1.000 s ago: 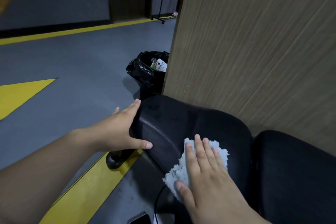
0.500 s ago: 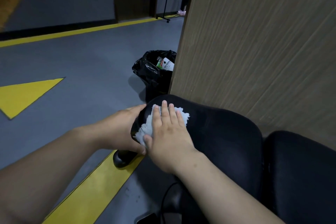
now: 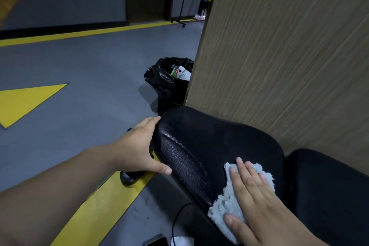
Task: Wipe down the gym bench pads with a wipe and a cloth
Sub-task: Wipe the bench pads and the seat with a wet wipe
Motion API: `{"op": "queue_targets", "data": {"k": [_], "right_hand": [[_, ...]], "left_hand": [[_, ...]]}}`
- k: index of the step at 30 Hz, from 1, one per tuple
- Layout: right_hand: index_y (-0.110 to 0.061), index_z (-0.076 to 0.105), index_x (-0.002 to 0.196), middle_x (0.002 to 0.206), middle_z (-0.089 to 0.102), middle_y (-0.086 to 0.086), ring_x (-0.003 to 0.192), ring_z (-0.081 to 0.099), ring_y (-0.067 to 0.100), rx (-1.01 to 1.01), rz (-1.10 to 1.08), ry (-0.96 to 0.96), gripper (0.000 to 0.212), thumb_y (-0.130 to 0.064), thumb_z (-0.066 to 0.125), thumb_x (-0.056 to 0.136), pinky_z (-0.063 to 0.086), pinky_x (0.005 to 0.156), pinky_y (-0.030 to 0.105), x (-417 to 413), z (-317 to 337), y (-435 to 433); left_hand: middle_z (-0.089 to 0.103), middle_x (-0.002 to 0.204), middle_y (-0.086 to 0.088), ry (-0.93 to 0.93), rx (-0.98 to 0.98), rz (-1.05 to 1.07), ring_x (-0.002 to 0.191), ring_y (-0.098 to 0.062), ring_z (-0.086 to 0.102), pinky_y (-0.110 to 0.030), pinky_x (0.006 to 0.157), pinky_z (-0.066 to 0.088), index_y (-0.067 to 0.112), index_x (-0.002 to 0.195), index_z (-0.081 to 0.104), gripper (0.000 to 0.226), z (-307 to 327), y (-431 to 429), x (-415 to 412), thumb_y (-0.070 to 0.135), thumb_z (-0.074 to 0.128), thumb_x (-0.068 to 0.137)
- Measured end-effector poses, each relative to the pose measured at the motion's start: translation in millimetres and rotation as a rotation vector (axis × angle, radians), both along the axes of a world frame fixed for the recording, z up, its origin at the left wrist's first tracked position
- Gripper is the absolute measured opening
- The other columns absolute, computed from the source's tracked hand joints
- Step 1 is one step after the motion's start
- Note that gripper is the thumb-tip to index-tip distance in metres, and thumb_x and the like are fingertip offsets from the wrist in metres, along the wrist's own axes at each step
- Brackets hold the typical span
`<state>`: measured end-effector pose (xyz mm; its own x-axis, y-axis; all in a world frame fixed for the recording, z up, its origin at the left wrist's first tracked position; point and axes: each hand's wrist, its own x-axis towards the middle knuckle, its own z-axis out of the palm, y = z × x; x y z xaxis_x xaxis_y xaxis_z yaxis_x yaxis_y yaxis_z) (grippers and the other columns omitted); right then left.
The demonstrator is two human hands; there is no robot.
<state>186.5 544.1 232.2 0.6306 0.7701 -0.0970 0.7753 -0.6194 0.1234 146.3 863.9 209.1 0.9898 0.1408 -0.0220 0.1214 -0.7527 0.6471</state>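
Cloth (image 3: 225, 203) under your right hand (image 3: 257, 201), on the seat pad (image 3: 199, 146).
Fingers lie straight, slightly spread, pressing the cloth flat beneath them. Your left hand (image 3: 137, 150) grips the seat pad's end, apart from the cloth.

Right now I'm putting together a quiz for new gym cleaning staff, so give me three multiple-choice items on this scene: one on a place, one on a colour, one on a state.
1. Where does the cloth lie?
A) on the floor
B) on the bench pad
C) in a bucket

2. What colour is the floor stripe?
A) red
B) yellow
C) white

3. How is the right hand?
A) flat, pressing the cloth
B) a fist in the air
C) gripping a bottle

Answers:
1. B: the cloth sits on the black pad's near part.
2. B: the stripe beneath the bench is yellow.
3. A: straight fingers lie on the cloth.
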Motion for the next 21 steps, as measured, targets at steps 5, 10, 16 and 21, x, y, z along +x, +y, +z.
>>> {"op": "queue_targets", "data": {"k": [5,10,16,21], "right_hand": [[-0.022,-0.026,0.15,0.154,-0.038,-0.005,0.138,-0.041,0.006,0.056,0.061,0.209,0.084,-0.07,0.006,0.089,-0.022,0.116,0.026,26,19,60],[-0.018,-0.012,0.156,0.162,-0.021,0.003,0.147,-0.024,0.016,0.061,0.06,0.239,0.074,-0.055,0.022,0.102,-0.013,0.12,0.036,79,13,139],[-0.016,-0.001,0.158,0.165,-0.008,0.008,0.151,-0.012,0.023,0.059,0.009,0.264,0.072,-0.056,0.021,0.101,-0.007,0.122,0.04,117,11,206],[-0.019,-0.006,0.157,0.164,-0.013,0.005,0.15,-0.015,0.017,0.077,0.048,0.275,0.074,-0.058,0.021,0.1,-0.007,0.122,0.035,116,13,168]], "left_hand": [[-0.011,0.163,0.014,0.03,0.072,0.002,0.149,-0.006,-0.008,-0.032,0.123,0.006,0.027,0.154,-0.021,0.155,-9,-10,-3,0.084,0.076,0.046],[-0.009,0.161,0.019,0.001,0.059,0.044,0.147,-0.002,-0.012,-0.037,0.124,-0.001,0.03,0.154,-0.02,0.159,-16,-10,-2,0.093,0.069,0.039],[0.008,0.152,0.022,0.044,0.008,0.042,0.148,-0.008,0.003,-0.04,0.123,0.017,0.033,0.153,-0.012,0.156,-15,-9,0,0.089,0.074,0.036],[0.003,0.152,0.024,0.06,-0.021,0.041,0.149,-0.008,0.002,-0.039,0.123,0.014,0.037,0.151,-0.016,0.16,-9,-7,4,0.084,0.08,0.033]]}}
